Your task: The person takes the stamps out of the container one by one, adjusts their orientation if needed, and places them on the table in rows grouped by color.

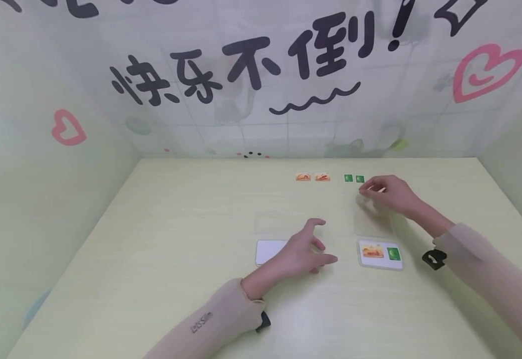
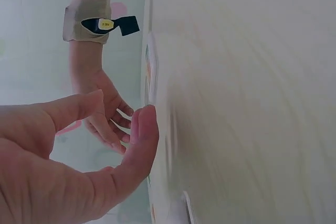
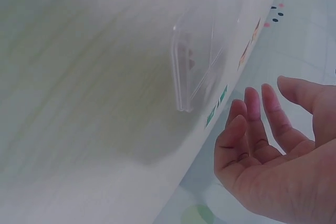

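My right hand [image 1: 389,193] hovers beside two small green stickers [image 1: 354,178] at the back of the table. In the right wrist view its fingers [image 3: 254,135] bend loosely, the thumb apart, with nothing between them. Left of the green pair lie two orange picture stickers [image 1: 313,177]. My left hand [image 1: 303,252] is held over the table with its fingers spread and empty, partly covering a plain white card-like plate [image 1: 268,251]. Another white plate [image 1: 380,263], to the right, bears an orange picture and a green sticker.
Behind the decorated plate lies a clear plastic piece [image 1: 373,224], seen closer as a thin transparent cover [image 3: 202,56] in the right wrist view. A second, faint clear piece [image 1: 272,222] lies behind the plain plate. A translucent wall [image 1: 243,134] with lettering borders the table's back edge.
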A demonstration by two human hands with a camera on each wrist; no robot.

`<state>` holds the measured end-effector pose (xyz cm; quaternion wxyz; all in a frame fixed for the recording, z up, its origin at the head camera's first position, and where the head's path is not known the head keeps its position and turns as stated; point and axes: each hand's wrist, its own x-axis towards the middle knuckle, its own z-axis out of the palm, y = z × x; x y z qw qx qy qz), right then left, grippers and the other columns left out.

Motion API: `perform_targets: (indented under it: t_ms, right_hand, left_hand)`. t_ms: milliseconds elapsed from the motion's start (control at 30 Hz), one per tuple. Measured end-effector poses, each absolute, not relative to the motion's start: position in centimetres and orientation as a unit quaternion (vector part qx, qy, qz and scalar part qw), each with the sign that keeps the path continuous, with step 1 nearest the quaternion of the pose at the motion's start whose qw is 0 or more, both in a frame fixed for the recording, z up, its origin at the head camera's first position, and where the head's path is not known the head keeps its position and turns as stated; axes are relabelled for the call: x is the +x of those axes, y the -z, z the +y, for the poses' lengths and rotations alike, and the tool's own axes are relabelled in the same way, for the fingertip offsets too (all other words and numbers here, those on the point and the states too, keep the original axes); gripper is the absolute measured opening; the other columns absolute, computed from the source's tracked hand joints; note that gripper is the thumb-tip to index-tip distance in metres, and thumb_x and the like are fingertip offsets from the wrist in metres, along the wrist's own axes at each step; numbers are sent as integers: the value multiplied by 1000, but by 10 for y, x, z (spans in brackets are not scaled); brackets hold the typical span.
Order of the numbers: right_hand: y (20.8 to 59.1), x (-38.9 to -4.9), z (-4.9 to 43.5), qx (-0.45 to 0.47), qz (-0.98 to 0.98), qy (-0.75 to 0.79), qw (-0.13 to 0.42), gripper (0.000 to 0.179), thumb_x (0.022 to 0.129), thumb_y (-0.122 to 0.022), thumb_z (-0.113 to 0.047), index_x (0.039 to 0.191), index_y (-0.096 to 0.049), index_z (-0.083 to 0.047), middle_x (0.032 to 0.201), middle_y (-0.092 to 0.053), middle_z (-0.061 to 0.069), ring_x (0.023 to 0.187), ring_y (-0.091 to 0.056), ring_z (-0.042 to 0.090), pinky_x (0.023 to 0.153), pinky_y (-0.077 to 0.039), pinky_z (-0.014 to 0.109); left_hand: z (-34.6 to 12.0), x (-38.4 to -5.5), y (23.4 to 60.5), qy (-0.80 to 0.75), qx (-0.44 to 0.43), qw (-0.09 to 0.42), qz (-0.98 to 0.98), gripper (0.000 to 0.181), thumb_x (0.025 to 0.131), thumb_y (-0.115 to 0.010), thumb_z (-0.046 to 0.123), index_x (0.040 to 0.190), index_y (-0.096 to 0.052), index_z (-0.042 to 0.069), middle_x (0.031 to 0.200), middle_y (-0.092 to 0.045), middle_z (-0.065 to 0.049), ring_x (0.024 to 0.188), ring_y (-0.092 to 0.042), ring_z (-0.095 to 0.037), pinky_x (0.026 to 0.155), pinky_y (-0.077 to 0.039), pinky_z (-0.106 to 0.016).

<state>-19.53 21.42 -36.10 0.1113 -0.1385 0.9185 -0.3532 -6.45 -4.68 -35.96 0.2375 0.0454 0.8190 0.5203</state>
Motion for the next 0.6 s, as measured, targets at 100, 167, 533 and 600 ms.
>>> perform_targets:
  t_ms: [100, 167, 533, 600]
  right_hand:
    - [360, -190, 216, -142, 919, 351, 111, 31, 105, -65, -22, 123, -70, 3, 113, -71, 23, 98, -62, 29, 73, -48, 33]
    - [360, -186, 217, -146, 919, 349, 111, 31, 105, -65, -22, 123, -70, 3, 112, -72, 23, 97, -63, 30, 73, -48, 34]
    - [355, -167, 221, -161, 919, 344, 106, 28, 105, -66, -20, 121, -72, 3, 112, -73, 22, 97, -66, 31, 76, -49, 34]
    - [354, -165, 221, -163, 918, 345, 106, 28, 105, -66, -19, 120, -72, 3, 111, -73, 21, 95, -66, 30, 76, -49, 34]
  left_hand:
    - [-42, -65, 360, -520, 44, 236, 820, 80, 92, -83, 12, 157, -36, 17, 115, -65, -10, 67, -66, -20, 67, -53, -28]
    - [-38, -65, 360, -522, 44, 233, 819, 80, 91, -83, 11, 157, -37, 17, 116, -65, -10, 67, -65, -20, 66, -52, -28]
    - [-19, -64, 366, -540, 26, 237, 807, 76, 90, -84, 8, 154, -43, 17, 113, -65, -10, 70, -65, -19, 67, -54, -28]
    - [-18, -64, 368, -539, 23, 236, 808, 75, 91, -84, 9, 153, -43, 17, 112, -65, -9, 68, -64, -18, 67, -53, -28]
